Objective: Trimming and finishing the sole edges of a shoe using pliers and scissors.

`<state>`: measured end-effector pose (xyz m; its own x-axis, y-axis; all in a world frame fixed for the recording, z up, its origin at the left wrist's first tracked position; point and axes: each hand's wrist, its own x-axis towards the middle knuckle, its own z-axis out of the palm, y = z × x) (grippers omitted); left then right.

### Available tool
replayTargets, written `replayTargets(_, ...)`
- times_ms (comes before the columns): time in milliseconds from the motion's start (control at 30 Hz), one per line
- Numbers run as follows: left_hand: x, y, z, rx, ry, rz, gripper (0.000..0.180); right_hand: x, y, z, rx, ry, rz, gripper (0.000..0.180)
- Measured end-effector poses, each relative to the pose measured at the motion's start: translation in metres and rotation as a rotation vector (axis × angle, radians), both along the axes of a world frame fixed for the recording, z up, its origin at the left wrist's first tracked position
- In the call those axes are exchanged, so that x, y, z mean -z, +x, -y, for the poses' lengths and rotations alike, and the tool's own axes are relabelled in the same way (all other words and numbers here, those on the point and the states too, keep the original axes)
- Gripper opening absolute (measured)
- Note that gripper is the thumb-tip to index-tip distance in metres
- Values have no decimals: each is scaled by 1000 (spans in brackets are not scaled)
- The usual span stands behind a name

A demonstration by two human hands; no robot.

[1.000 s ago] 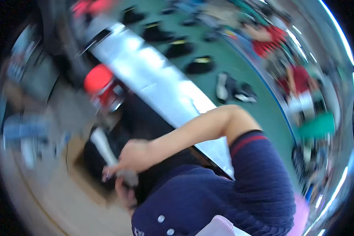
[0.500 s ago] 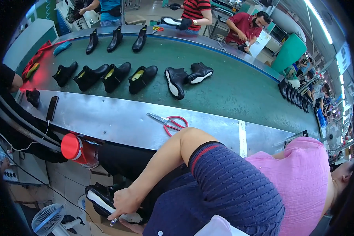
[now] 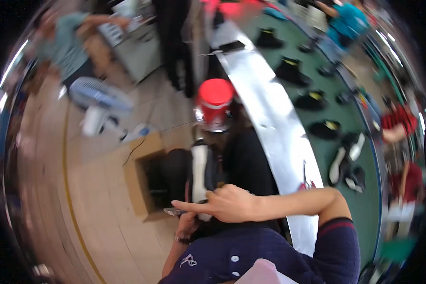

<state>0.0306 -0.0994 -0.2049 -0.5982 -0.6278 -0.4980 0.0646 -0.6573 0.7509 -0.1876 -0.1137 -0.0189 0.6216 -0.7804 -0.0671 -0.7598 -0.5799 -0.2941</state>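
Note:
A black boot (image 3: 199, 170) with a white sole rests on my lap, sole up and toe pointing away from me. At its near end my left hand (image 3: 188, 223) grips it from below, its fingers partly hidden. Across the sole lies my right hand (image 3: 227, 202), fingers curled and index finger stretched out to the left. A small shiny metal tool (image 3: 171, 211) sticks out under that index finger; it is blurred and its kind is unclear.
An opened cardboard box (image 3: 139, 189) stands on the floor at my left, a white fan (image 3: 99, 102) beyond it. Ahead is a red-lidded container (image 3: 216, 92). On my right runs a metal-edged bench (image 3: 279, 123) with red-handled scissors (image 3: 306, 182) and several black boots (image 3: 293, 71). Other people work around.
My view has swung left and down, so the boot, box and floor now sit near the middle and the bench at the right. Both hands remain at the boot.

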Motion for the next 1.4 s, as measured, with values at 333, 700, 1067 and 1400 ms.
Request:
replayTargets(333, -7, -9, -11, -144, 365, -443, 52, -11, -9, 4, -37, 34, -56, 84)
replayTargets(700, -9, -8, -7, -74, 412, -239, 67, -10, -8, 9, -24, 122, 7, 87)
replayTargets(1067, -68, -45, -4, -443, 372, -205, 57, 18, -52, -9, 324, 190, 215, 74)
replayTargets(1400, -52, -71, -9, -493, -6, 13, 53, -12, -69, -24, 469, 161, 441, 72)
